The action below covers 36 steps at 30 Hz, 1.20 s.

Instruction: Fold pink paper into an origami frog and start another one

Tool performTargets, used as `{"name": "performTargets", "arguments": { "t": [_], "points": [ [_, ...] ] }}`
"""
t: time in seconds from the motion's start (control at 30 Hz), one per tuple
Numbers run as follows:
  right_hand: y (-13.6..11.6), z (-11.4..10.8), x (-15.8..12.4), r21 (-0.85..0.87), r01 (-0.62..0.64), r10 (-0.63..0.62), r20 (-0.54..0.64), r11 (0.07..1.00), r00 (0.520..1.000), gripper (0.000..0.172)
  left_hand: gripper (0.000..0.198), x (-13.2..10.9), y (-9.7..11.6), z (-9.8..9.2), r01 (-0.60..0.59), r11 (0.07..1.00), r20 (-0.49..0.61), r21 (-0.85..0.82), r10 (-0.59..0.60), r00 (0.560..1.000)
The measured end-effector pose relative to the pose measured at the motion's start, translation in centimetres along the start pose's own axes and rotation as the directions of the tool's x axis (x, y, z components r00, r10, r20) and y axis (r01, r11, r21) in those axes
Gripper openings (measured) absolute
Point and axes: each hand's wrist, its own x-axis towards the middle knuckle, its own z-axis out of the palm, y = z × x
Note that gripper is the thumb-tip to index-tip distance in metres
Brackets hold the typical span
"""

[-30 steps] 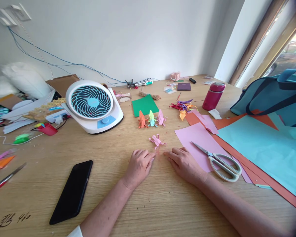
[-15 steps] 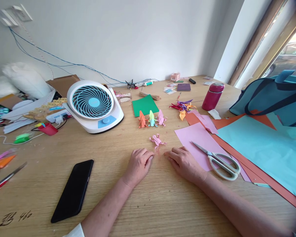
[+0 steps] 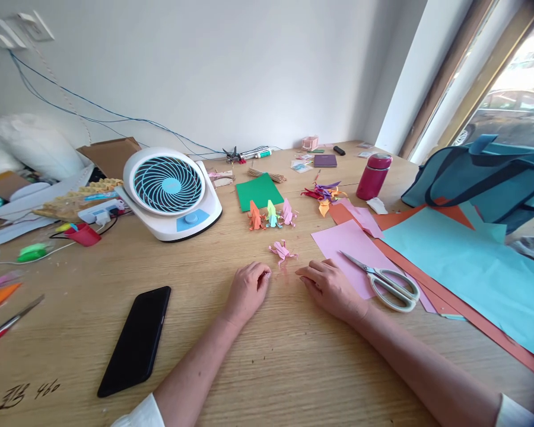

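My left hand [image 3: 248,292] rests on the table with its fingers curled in, and nothing shows in it. Across a small gap, my right hand [image 3: 331,287] lies partly over a pink sheet [image 3: 340,240], its fingers loosely stretched toward the left and holding nothing. Just beyond the gap is a pink origami frog [image 3: 282,251] with spread legs; neither hand touches it. Farther back, three folded paper figures stand in a row: orange [image 3: 255,216], green and blue [image 3: 273,214], and pink [image 3: 288,212]. Scissors [image 3: 385,283] lie right of my right hand.
A white fan [image 3: 169,193] stands at back left, and a black phone [image 3: 136,341] lies at left. Behind the figures is a green sheet [image 3: 258,191]. Toward the right are a red bottle [image 3: 374,177], blue paper [image 3: 467,261] and a blue bag [image 3: 467,172].
My left hand has drawn slightly back from the pink frog, its fingers curling in. My right hand stays nearly in place. The view has turned a little to the right.
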Motion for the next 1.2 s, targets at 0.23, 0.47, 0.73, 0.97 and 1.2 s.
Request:
{"name": "performTargets", "arguments": {
  "t": [0.23, 0.47, 0.73, 0.97, 1.2],
  "points": [
    [-0.2, 0.1, -0.3, -0.001, -0.004, 0.004, -0.028, 1.000, 1.000, 0.022, 0.014, 0.0, -0.1, 0.1, 0.017, 0.999, -0.009, -0.050, -0.018, 1.000],
    [-0.1, -0.3, -0.6, 0.040, -0.043, 0.045, -0.053, 0.998, 0.998, 0.021, 0.014, 0.2, -0.4, 0.1, 0.035, 0.996, -0.036, -0.084, -0.038, 0.999],
    [-1.0, -0.2, -0.6, 0.112, -0.053, 0.055, -0.010, 0.992, 0.998, 0.018, 0.013, 0.2, -0.5, 0.0, 0.052, 0.994, -0.058, -0.100, -0.058, 0.997],
    [-0.3, 0.5, -0.6, 0.244, -0.146, 0.153, -0.011, 0.959, 0.988, 0.016, 0.012, 0.4, -1.3, 0.4, 0.130, 0.975, -0.109, -0.179, -0.150, 0.983],
    [-0.2, 0.2, -0.5, 0.279, -0.182, 0.191, -0.004, 0.943, 0.982, 0.015, 0.015, 0.4, -1.1, 0.6, 0.164, 0.974, -0.078, -0.155, -0.177, 0.981]
  ]
}}
